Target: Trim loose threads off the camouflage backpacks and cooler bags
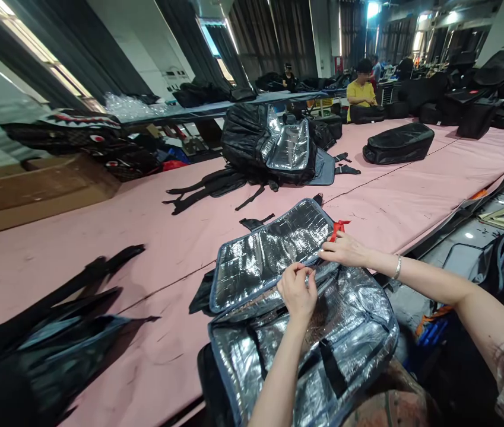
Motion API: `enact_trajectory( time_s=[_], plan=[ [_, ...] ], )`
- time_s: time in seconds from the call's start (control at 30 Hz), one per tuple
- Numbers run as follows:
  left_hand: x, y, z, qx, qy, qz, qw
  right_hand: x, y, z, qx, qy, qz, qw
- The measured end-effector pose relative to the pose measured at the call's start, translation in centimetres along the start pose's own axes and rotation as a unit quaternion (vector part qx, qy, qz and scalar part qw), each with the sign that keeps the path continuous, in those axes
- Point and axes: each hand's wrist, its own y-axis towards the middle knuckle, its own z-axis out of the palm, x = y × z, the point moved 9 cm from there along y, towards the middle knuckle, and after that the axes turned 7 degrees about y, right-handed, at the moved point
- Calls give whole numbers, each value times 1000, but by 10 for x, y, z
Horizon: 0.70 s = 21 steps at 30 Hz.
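Note:
An insulated bag (358, 308) with a crinkled silver lining and grey-blue edging lies open in front of me. Its silver-lined lid (273, 252) is folded back onto the table. My left hand (298, 290) is over the seam between lid and bag, its thumb and fingertips pinched together; whatever is between them is too small to make out. At the right end of that seam, my right hand (344, 248) has its fingers closed near the lid's edge. A red ribbon-like thing (337, 229) sticks out of its grip. Black straps cross the bag's inside.
The long table has a pink cover (180, 249). Another open silver-lined backpack (269, 142) lies beyond, with a black case (398, 143) to its right. Black straps and fabric (69, 332) lie at left, near a cardboard box (42, 190). A person in yellow (361, 92) works farther back.

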Motion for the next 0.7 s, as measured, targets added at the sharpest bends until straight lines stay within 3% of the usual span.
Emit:
enact_trajectory(
  time_s=[0.3, 0.43, 0.53, 0.7],
  plan=[
    [2, 3, 3, 37, -18, -10, 999, -5, -4, 8, 19, 43, 50, 998],
    [3, 5, -5, 34, -42, 17, 998, -12, -6, 15, 26, 91, 133, 987],
    [5, 13, -16, 52, -57, 68, 995, -16, -20, 9, -16, 165, 241, 956],
    [17, 23, -23, 75, 23, 147, 986, -5, -50, 4, -66, 247, 412, 875]
  ],
)
